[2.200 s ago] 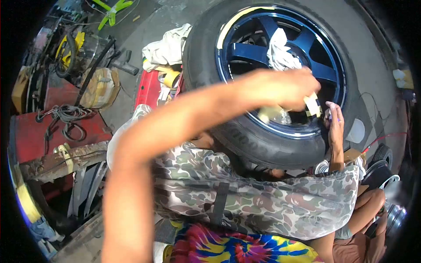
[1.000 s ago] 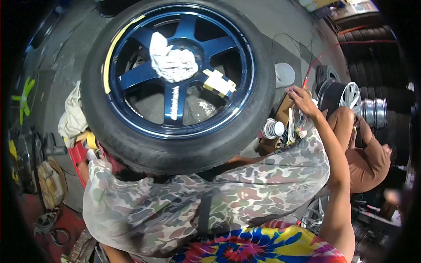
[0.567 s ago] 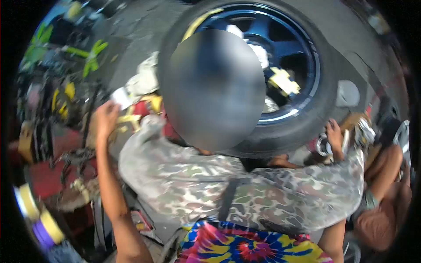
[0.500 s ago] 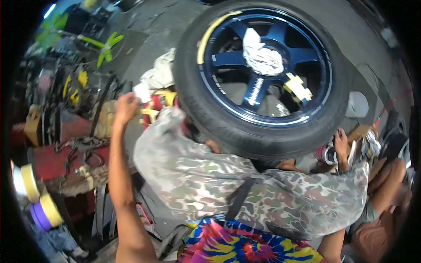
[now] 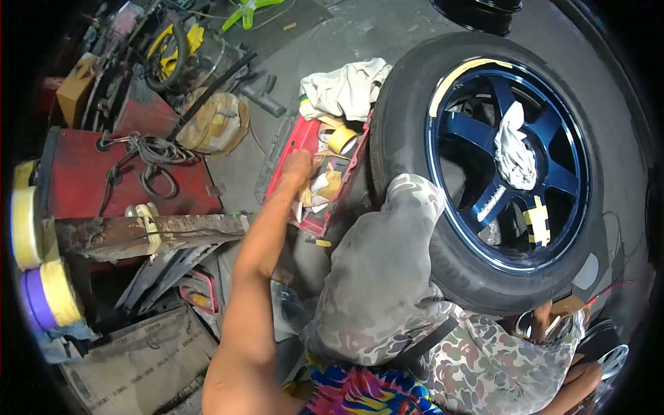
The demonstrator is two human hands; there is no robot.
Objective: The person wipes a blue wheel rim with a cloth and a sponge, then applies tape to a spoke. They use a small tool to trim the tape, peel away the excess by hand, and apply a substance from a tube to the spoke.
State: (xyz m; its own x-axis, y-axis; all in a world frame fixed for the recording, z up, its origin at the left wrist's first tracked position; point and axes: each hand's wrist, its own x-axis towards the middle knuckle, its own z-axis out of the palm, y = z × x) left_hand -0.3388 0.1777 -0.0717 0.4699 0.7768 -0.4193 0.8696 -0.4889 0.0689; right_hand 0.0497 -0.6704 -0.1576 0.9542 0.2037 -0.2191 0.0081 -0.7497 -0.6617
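My left hand (image 5: pixel 299 166) reaches into a red tray (image 5: pixel 319 225) on the floor, its fingers curled downward; whatever they hold is hidden. Around it in the tray lie a roll of yellow tape (image 5: pixel 342 140) and torn scraps of paper and tape (image 5: pixel 321 192). To the right, a tire (image 5: pixel 408 90) on a blue spoked wheel (image 5: pixel 467 126) lies face up. Yellow masking tape (image 5: pixel 456 77) follows part of its rim, and a white cloth (image 5: pixel 515 155) sits over the hub. My right hand (image 5: pixel 543 319) is low beside the tire, near a cardboard box (image 5: pixel 568 305), its fingers mostly hidden.
A whitish rag (image 5: pixel 346 90) hangs over the tray's far end. Left stand a red metal box (image 5: pixel 131 176) with a coiled cord and several tape rolls (image 5: pixel 26 228). A black rim (image 5: pixel 477 14) lies beyond the tire. Another person's leg (image 5: pixel 581 387) is at lower right.
My view has swung left, shifting the wheel rightward. My left hand, which held up a small white piece by the tray, is now lowered into it. That white piece no longer shows in the hand.
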